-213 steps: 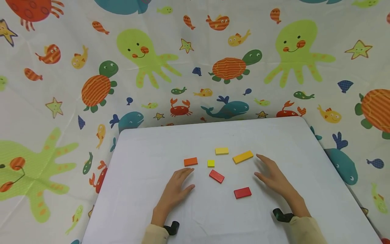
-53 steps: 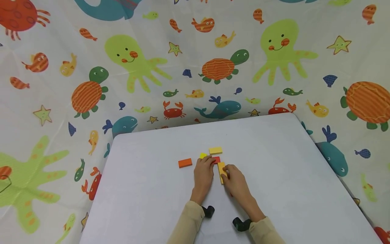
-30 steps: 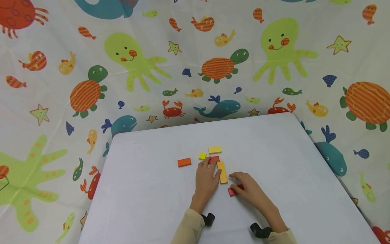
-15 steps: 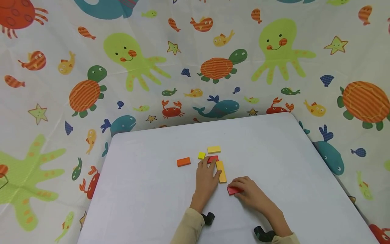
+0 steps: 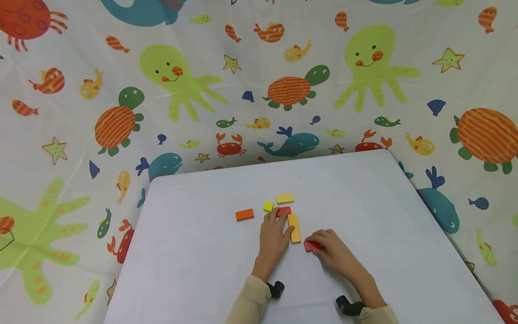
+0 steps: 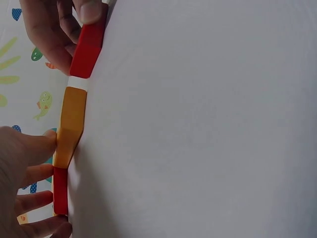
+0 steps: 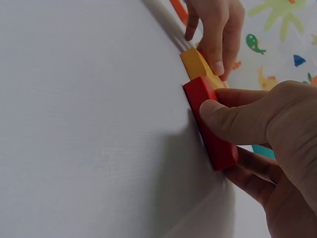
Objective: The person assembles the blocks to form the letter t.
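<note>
Far red block (image 5: 287, 209) and long yellow block (image 5: 295, 229) already abut against the loosely spread left hand (image 5: 273, 238), the right hand (image 5: 335, 253) pinches a near red block (image 5: 311, 246), and three more blocks (image 5: 244, 215) lie unjoined.

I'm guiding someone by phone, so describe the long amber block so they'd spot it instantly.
On the white table, find the left hand. Its thumb touches the amber block between two red blocks. It's darker and longer than the pale yellow block beyond.
</note>
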A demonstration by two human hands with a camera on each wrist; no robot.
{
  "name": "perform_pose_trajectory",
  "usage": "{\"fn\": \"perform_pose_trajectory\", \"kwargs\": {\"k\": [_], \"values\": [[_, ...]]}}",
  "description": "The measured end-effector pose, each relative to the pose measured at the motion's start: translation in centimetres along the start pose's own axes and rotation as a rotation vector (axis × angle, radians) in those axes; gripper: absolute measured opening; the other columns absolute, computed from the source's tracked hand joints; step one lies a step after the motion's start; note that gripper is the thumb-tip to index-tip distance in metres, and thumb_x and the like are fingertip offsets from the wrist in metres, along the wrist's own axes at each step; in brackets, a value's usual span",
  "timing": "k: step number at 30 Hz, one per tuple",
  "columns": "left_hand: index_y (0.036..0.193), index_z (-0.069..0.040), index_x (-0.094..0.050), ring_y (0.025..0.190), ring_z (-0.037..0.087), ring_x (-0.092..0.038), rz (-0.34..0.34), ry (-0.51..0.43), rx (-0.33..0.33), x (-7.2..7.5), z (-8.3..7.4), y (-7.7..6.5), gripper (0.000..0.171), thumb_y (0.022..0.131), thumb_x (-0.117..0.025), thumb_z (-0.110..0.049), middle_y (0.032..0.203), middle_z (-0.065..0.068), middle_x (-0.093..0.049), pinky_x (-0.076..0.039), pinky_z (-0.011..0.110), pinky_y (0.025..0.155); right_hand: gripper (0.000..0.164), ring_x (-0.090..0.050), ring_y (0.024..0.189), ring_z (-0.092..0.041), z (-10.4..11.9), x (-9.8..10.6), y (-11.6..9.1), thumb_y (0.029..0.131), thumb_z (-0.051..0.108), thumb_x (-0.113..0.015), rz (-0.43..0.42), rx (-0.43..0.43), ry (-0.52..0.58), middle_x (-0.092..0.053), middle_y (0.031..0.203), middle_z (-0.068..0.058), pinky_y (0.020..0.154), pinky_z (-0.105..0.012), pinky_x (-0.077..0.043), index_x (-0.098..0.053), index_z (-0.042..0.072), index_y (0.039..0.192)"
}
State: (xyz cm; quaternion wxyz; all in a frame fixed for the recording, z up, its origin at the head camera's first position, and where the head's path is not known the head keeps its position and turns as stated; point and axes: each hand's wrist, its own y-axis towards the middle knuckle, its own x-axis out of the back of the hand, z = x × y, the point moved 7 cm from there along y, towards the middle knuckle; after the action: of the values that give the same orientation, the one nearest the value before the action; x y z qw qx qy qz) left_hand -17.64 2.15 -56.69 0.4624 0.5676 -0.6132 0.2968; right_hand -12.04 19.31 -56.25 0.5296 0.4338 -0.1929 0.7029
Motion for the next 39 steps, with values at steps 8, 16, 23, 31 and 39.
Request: {"fn": "perform_pose_trajectory", "kwargs": {"k": [8, 16, 23, 31, 39], "values": [[0.144, -0.015, -0.063, 0.139, 0.032, -0.05, 0.013, -0.003, 0.021, 0.2, -0.1, 0.0, 0.053, 0.097, -0.074, -0.036, 0.155, 0.009, -0.051, -0.053, 0.049, 0.105, 0.039, -0.061, 0.114, -0.029, -1.3, 0.1, 1.6, 0.084, 0.0, -0.083, -0.029, -0.072, -0.02, -0.073, 0.118, -0.007, 0.098, -0.05, -0.056, -0.074, 0.012, 0.12], [0.143, -0.014, -0.064, 0.139, 0.033, -0.05, -0.001, -0.034, 0.022, 0.3, -0.2, 0.0, 0.053, 0.096, -0.076, -0.034, 0.154, 0.01, -0.052, -0.052, 0.05, 0.106, 0.038, -0.06, 0.115, -0.033, -2.5, 0.4, 3.5, 0.087, 0.001, -0.081, -0.026, -0.097, -0.017, -0.072, 0.12, -0.011, 0.099, -0.053, -0.055, -0.073, 0.01, 0.123], [0.142, -0.014, -0.064, 0.139, 0.032, -0.049, 0.0, -0.05, 0.03, 0.1, -0.2, 0.0, 0.052, 0.096, -0.076, -0.033, 0.154, 0.009, -0.052, -0.052, 0.05, 0.106, 0.039, -0.059, 0.118, -0.033, -3.3, 0.4, 5.2, 0.089, 0.005, -0.08, -0.009, -0.134, -0.008, -0.07, 0.124, -0.011, 0.102, -0.053, -0.055, -0.072, 0.011, 0.127], [0.143, -0.014, -0.064, 0.14, 0.032, -0.049, 0.01, -0.043, 0.032, 0.1, -0.2, 0.0, 0.052, 0.097, -0.075, -0.033, 0.154, 0.009, -0.052, -0.051, 0.051, 0.107, 0.038, -0.057, 0.122, -0.033, -3.6, 0.1, 7.2, 0.092, 0.008, -0.078, 0.017, -0.156, -0.01, -0.069, 0.127, -0.012, 0.106, -0.052, -0.053, -0.07, 0.011, 0.13], [0.144, -0.015, -0.063, 0.141, 0.032, -0.048, 0.025, -0.043, 0.039, -0.2, 0.1, 0.1, 0.052, 0.097, -0.074, -0.035, 0.156, 0.008, -0.05, -0.051, 0.05, 0.107, 0.04, -0.056, 0.125, -0.034, -3.8, -0.3, 8.5, 0.094, 0.009, -0.077, 0.031, -0.196, 0.008, -0.068, 0.131, -0.013, 0.108, -0.053, -0.052, -0.07, 0.013, 0.133]]}}
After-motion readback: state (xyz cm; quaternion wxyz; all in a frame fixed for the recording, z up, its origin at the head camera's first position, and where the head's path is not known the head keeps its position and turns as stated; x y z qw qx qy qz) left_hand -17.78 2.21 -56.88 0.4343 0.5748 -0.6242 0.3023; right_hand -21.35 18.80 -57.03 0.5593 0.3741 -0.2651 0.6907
